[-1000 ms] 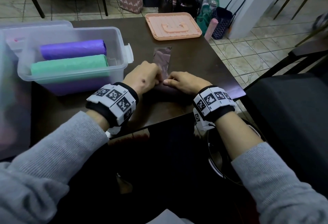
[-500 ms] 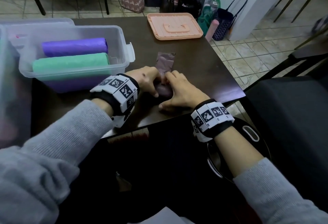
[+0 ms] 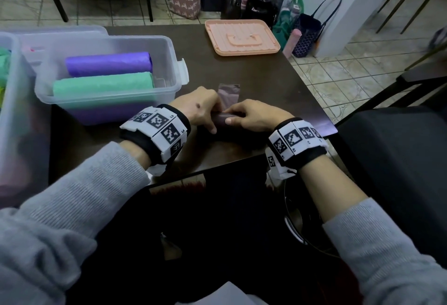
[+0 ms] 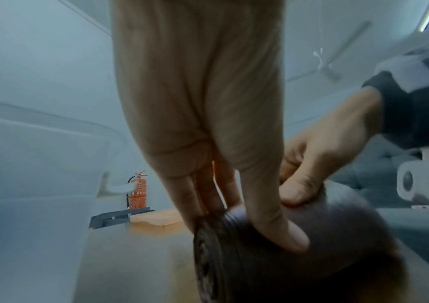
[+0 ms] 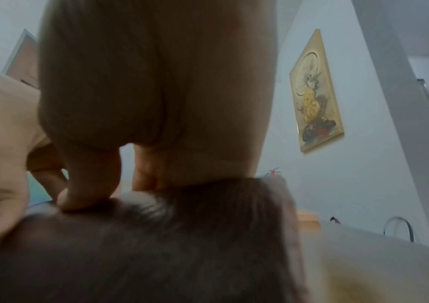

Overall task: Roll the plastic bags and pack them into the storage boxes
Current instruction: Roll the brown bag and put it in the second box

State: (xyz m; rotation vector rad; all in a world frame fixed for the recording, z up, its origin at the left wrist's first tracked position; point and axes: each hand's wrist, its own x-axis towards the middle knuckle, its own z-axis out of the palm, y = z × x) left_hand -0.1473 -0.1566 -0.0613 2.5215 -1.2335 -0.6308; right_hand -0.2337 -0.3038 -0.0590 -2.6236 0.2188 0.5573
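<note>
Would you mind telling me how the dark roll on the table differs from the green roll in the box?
The dark roll lies on the table, gripped by both hands; the green roll lies untouched in the clear box. The dark roll has an unrolled tail; the green roll is fully wound. Both lie on their sides.

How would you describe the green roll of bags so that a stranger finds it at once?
Start at the clear storage box on the dark table, left of both hands. Two rolls lie inside it, side by side. The green roll is the nearer one, in front of the purple roll.
</note>
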